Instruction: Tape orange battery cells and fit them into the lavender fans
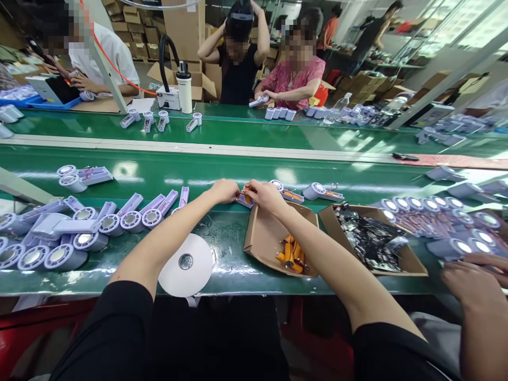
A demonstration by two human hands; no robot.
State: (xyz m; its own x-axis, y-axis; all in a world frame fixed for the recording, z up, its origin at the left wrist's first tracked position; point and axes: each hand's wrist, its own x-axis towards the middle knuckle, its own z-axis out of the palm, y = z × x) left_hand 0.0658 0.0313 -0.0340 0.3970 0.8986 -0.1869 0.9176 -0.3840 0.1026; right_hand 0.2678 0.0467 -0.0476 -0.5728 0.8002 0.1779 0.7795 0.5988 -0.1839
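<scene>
My left hand (225, 191) and my right hand (262, 194) meet over the green work surface. Between their fingertips are an orange battery (248, 198) and part of a lavender handheld fan housing (243, 201). My right fingers are closed around the battery. The left fingers are pinched at its left side, and what exactly they grip is hidden. Below my right hand, an open cardboard box (257, 241) holds several more orange batteries (291, 254). Just to the right lie more open fan housings, one (292, 196) with an orange battery in its handle.
A white tape roll (174, 270) lies in front of me. Fan housings (133, 219) crowd the left side. At right stand a box of small circuit boards (369, 241), more fan heads (415, 205) and a co-worker's hand (472, 280). Other people sit across the line.
</scene>
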